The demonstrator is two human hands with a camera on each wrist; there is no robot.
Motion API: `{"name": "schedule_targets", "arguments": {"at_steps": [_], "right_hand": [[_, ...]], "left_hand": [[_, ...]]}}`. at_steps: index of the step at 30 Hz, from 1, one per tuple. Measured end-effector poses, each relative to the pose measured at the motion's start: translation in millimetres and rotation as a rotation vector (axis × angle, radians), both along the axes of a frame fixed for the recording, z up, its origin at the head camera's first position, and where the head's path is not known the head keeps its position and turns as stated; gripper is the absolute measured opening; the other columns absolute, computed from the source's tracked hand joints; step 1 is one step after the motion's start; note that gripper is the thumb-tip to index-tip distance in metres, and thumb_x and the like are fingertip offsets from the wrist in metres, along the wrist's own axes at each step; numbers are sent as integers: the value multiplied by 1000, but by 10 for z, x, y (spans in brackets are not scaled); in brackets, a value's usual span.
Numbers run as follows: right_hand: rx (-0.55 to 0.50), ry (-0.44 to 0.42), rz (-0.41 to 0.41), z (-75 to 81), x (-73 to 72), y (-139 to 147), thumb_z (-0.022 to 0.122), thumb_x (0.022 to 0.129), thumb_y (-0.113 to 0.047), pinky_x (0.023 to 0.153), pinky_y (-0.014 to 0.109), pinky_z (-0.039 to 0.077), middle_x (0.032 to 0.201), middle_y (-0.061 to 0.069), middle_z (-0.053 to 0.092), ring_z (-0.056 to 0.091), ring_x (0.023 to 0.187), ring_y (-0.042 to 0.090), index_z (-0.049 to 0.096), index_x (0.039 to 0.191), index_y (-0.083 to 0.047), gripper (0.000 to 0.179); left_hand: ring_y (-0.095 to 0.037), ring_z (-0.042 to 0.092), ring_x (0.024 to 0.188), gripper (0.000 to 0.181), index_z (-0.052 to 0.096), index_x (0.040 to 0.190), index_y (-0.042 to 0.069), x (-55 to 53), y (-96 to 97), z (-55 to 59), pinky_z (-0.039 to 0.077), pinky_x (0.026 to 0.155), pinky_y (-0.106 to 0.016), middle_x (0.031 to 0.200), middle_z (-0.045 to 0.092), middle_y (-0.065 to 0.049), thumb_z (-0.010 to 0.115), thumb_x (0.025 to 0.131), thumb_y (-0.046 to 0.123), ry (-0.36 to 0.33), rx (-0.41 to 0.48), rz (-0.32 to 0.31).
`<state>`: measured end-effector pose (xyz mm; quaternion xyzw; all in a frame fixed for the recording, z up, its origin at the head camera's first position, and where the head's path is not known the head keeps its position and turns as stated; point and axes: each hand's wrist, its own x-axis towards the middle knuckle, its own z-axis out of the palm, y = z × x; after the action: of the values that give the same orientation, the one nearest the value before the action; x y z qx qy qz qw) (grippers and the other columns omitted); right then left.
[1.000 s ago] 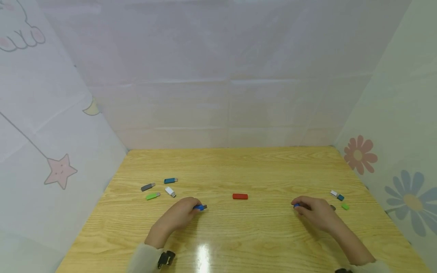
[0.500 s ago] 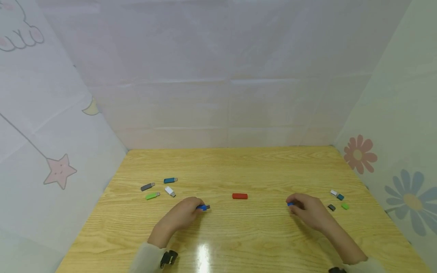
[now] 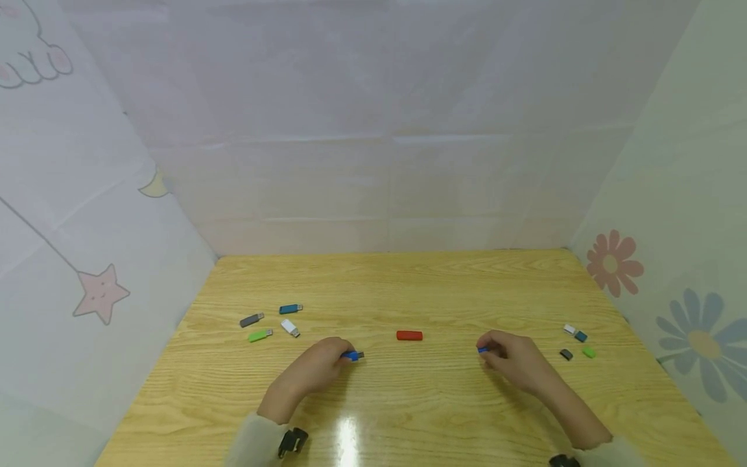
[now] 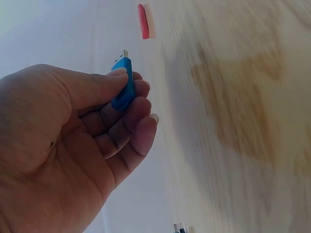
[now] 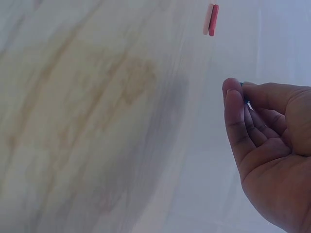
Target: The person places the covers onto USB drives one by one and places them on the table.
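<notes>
Pinching the blue USB stick (image 3: pixel 355 356) between thumb and curled fingers, plug pointing rightward, the left hand (image 3: pixel 318 366) has slid slightly right since a second ago, while the right hand (image 3: pixel 516 363), thumb and fingertips closed on a mostly hidden blue cap (image 3: pixel 482 349), has come farther left, narrowing the gap and leaving the dark grey cap (image 3: pixel 566 355), partly covered then, in full view to its right. Lying as before are the red USB stick (image 3: pixel 409 335) between and slightly beyond the hands, the white USB stick (image 3: pixel 288 326), green USB stick (image 3: pixel 257 336), teal USB stick (image 3: pixel 288 309) and grey USB stick (image 3: pixel 249 320) beyond and left of the left hand, and the green cap (image 3: pixel 589 352), white cap (image 3: pixel 569 329) and teal cap (image 3: pixel 580 336) right of the right hand.
</notes>
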<state>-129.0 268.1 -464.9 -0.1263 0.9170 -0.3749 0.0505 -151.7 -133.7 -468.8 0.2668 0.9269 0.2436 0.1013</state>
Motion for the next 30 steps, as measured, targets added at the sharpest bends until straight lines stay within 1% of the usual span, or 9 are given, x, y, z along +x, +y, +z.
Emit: {"name": "schedule_targets", "arguments": {"at_steps": [8,15,22,25,30], "right_hand": [[-44,-28,19,37,-12,-81,67,96,-4,66,21,56,89,4,71,70,81,19,67,109,-1,13],[-63,-16,49,20,-32,-127,67,95,-1,67,21,57,91,5,71,70,81,20,66,110,2,16],[-94,-16,76,7,-59,-203,64,98,-2,69,24,59,88,6,70,71,80,20,65,109,4,13],[-106,-20,84,16,-75,-253,64,97,-2,68,24,59,88,7,70,71,80,22,65,108,3,12],[-112,-22,95,29,-100,-349,64,97,-1,68,24,59,89,7,70,71,80,21,65,109,3,13]], "left_hand": [[-19,66,101,14,72,112,8,-2,33,-6,56,87,-36,106,70,1,62,101,10,17,5,-28],[-18,66,101,15,72,112,8,1,70,-2,56,87,-36,106,70,0,61,102,11,13,-7,-37],[-20,66,104,16,71,114,7,-6,129,4,56,91,-37,108,71,-1,60,103,13,17,-20,-31],[-19,66,104,17,72,114,8,-15,156,-10,56,90,-36,108,71,0,60,103,13,20,-15,-40],[-17,66,103,18,72,114,8,-26,200,-24,56,90,-34,108,71,0,61,103,14,23,-9,-60]]}}
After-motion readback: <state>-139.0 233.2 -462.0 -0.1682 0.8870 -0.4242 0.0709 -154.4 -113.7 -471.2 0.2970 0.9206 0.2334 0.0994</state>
